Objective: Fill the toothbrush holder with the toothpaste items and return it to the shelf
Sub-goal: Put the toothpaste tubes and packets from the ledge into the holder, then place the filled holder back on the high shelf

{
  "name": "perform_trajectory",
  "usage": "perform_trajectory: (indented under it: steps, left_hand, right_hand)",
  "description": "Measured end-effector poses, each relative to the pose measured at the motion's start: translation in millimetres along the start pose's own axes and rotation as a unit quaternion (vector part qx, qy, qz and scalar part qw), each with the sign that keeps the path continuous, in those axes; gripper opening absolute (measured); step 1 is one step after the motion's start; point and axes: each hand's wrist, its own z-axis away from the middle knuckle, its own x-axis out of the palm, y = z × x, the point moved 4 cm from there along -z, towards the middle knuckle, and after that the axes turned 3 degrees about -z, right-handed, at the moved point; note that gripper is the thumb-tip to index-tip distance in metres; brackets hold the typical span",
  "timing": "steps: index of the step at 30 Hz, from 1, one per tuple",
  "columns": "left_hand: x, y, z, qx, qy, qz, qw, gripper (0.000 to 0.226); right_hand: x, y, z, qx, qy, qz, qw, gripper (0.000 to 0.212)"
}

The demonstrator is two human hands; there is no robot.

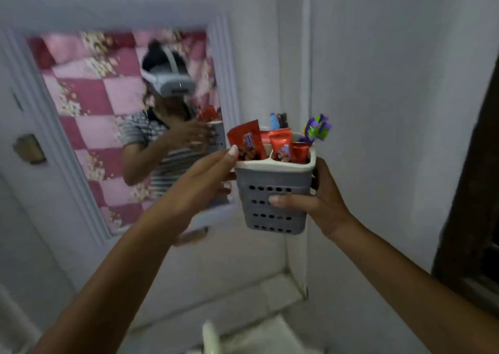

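The grey toothbrush holder (272, 205) is held up in the air between both hands, in front of a pale wall and just right of a framed mirror (118, 126). The right hand (321, 205) wraps its right side, thumb pressed across the perforated front and fingers curled behind the cream rim. The left hand (205, 180) clasps the holder's left side, thumb tip resting at the rim, its fingers mostly hidden behind the wall of the holder. Inside, red toothpaste sachets (270, 144) stand upright in the front compartments, with a purple and green toothbrush (316, 129) sticking up at the back right; a blue item behind them is too blurred to name. The holder is upright and touches nothing but the hands. Its left edge lies close to the mirror frame. To the right is bare wall, then a dark door frame (469, 191) well apart. Below, open air separates it from a pale ledge (270, 291) in the corner.
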Motion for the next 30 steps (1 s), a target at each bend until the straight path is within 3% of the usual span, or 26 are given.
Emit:
perform_trajectory:
  steps: [3, 6, 7, 9, 10, 12, 18, 24, 30]
  left_hand:
    - [-37.3, 75.2, -14.9, 0.114, 0.02, -0.04, 0.992, 0.043]
    - [-69.8, 147.0, -26.7, 0.231, 0.061, -0.194, 0.951, 0.06]
    - [-81.9, 168.5, -32.2, 0.258, 0.111, -0.292, 0.914, 0.066]
    - [-106.6, 211.3, -39.0, 0.305, 0.252, -0.499, 0.771, 0.075]
    - [-116.9, 230.5, -41.0, 0.33, 0.308, -0.552, 0.701, 0.077]
    - [-140.0, 257.0, -54.1, 0.344, 0.363, -0.59, 0.634, 0.076]
    - [-184.3, 261.2, -121.3, 0.201, 0.325, -0.681, 0.625, 0.085]
    - [-193.5, 236.4, -137.8, 0.215, 0.319, -0.648, 0.657, 0.091]
    - [-193.4, 236.1, -143.5, 0.198, 0.313, -0.649, 0.664, 0.095]
  right_hand:
    - [10.3, -85.1, -46.8, -0.063, -0.051, -0.049, 0.996, 0.051]
    - [17.2, -167.2, -87.1, -0.099, -0.068, -0.08, 0.99, 0.041]
    - [18.3, -193.0, -100.1, -0.111, -0.063, -0.082, 0.988, 0.042]
    - [20.2, -245.6, -122.6, -0.138, -0.046, -0.075, 0.986, 0.041]
    - [21.1, -270.7, -132.7, -0.151, -0.037, -0.069, 0.985, 0.04]
    - [23.2, -317.8, -152.0, -0.164, -0.01, -0.068, 0.984, 0.043]
    - [43.1, -402.4, -217.3, -0.166, 0.148, -0.058, 0.973, 0.109]
    - [59.0, -393.7, -268.5, -0.141, 0.33, 0.063, 0.931, 0.104]
    - [67.6, -370.7, -304.3, -0.154, 0.406, 0.173, 0.884, 0.123]
